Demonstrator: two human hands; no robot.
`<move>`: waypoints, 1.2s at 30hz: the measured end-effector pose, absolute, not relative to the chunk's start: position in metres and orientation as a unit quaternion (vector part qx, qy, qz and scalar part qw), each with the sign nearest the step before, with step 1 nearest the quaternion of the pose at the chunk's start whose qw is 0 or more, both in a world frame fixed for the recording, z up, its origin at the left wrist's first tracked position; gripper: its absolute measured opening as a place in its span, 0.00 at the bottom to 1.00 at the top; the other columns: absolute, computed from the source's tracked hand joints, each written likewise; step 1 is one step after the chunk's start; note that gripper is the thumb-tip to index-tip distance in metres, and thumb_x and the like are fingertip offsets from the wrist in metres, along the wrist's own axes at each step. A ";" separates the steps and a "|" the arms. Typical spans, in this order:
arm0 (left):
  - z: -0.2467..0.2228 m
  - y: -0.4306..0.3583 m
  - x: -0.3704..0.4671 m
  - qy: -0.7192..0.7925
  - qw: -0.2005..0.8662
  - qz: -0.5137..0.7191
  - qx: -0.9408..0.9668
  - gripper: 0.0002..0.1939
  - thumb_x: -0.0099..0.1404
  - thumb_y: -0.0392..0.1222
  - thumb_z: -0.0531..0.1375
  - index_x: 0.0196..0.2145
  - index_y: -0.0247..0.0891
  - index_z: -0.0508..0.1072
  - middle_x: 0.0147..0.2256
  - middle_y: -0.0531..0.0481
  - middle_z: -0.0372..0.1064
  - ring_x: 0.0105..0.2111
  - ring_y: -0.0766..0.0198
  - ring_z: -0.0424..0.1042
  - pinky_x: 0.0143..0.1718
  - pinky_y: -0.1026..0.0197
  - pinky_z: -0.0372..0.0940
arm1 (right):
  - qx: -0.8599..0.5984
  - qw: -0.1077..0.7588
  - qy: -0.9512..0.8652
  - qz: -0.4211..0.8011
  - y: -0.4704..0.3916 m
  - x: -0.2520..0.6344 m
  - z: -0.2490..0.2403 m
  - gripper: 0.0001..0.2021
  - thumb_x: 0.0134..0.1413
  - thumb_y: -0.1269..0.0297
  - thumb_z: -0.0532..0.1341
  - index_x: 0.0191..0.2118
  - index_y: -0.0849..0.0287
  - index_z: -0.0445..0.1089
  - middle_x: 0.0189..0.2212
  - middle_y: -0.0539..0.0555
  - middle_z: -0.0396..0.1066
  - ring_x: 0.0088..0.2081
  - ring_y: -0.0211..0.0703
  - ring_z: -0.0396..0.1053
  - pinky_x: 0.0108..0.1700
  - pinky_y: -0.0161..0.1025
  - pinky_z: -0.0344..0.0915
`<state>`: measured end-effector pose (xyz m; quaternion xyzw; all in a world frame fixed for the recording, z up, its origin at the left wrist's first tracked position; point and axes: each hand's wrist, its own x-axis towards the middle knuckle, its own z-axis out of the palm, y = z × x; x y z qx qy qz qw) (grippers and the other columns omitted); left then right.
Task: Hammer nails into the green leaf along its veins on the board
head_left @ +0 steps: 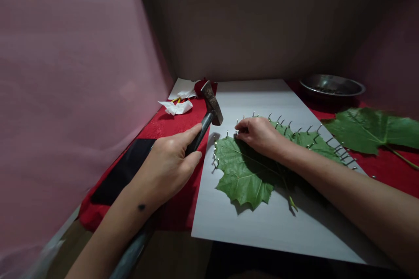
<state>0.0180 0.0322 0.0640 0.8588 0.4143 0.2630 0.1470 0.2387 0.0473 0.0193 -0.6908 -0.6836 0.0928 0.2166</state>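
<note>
My left hand (pixel 173 161) is wrapped round the handle of a hammer (pixel 211 107), its metal head raised beside the white board (pixel 248 96). A large green leaf (pixel 245 174) lies on the board, with several upright nails (pixel 286 127) along its far, left and right edges. My right hand (pixel 258 133) is over the leaf's far edge, thumb and fingertips pinched at a nail (pixel 236 134) that is partly hidden by the fingers. The leaf's stem (pixel 292 202) points toward the board's near side.
A metal bowl (pixel 332 86) with small pieces inside stands at the back right. Another green leaf (pixel 373 130) lies on the red cloth (pixel 401 174). On the left are crumpled white tissue (pixel 176 107) and a black flat object (pixel 122 172). A pink sheet (pixel 72 74) hangs at left.
</note>
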 end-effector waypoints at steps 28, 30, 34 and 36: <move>0.066 0.016 0.002 0.375 0.141 0.287 0.870 0.25 0.59 0.32 0.57 0.54 0.44 0.67 0.45 0.55 0.74 0.41 0.63 0.74 0.42 0.64 0.67 | -0.627 0.010 -0.768 -0.132 0.008 0.224 0.018 0.14 0.60 0.68 0.47 0.34 0.61 0.70 0.28 0.56 0.67 0.33 0.46 0.61 0.38 0.44 0.46; 0.065 0.016 0.002 0.376 0.145 0.286 0.869 0.25 0.59 0.32 0.57 0.54 0.44 0.67 0.45 0.55 0.74 0.42 0.62 0.74 0.43 0.63 0.67 | -0.621 -0.005 -0.772 -0.135 0.006 0.220 0.019 0.14 0.60 0.67 0.47 0.36 0.62 0.69 0.29 0.57 0.67 0.33 0.47 0.61 0.39 0.45 0.46; 0.066 0.014 0.004 0.379 0.162 0.281 0.867 0.25 0.59 0.33 0.57 0.55 0.41 0.66 0.47 0.52 0.74 0.44 0.61 0.73 0.45 0.62 0.67 | -0.620 -0.020 -0.772 -0.141 0.004 0.217 0.016 0.15 0.61 0.66 0.46 0.39 0.64 0.68 0.31 0.59 0.68 0.34 0.49 0.61 0.40 0.46 0.46; 0.068 0.014 0.008 0.372 0.173 0.279 0.868 0.25 0.59 0.33 0.57 0.55 0.39 0.66 0.47 0.51 0.73 0.44 0.61 0.73 0.46 0.62 0.67 | -0.619 -0.018 -0.772 -0.145 0.004 0.217 0.015 0.15 0.62 0.66 0.46 0.40 0.65 0.68 0.32 0.59 0.68 0.35 0.49 0.61 0.41 0.47 0.46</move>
